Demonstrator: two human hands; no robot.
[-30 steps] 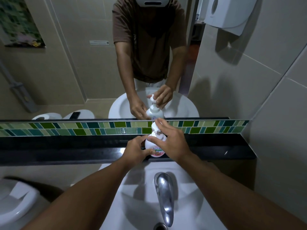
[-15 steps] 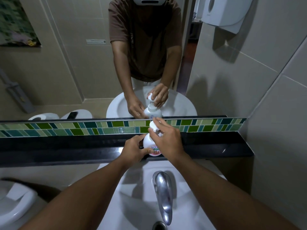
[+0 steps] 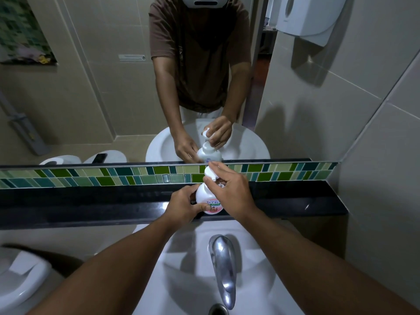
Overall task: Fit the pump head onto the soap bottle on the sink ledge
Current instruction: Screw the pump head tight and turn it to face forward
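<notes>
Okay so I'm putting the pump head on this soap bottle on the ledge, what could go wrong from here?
1. The round white soap bottle stands near the front edge of the narrow glossy black ledge. Only the left hand steadies it low down, so pressing hard could tip it into the white basin.
2. The right hand covers the bottle's neck, so the white plastic pump head may seat crooked unseen.

I have a single wide head view, looking forward and down over my forearms at the sink ledge (image 3: pixel 295 208), which sits close. The mirror (image 3: pixel 102 98) on the far wall faces the camera, doubling the basin (image 3: pixel 181 258) area.
</notes>
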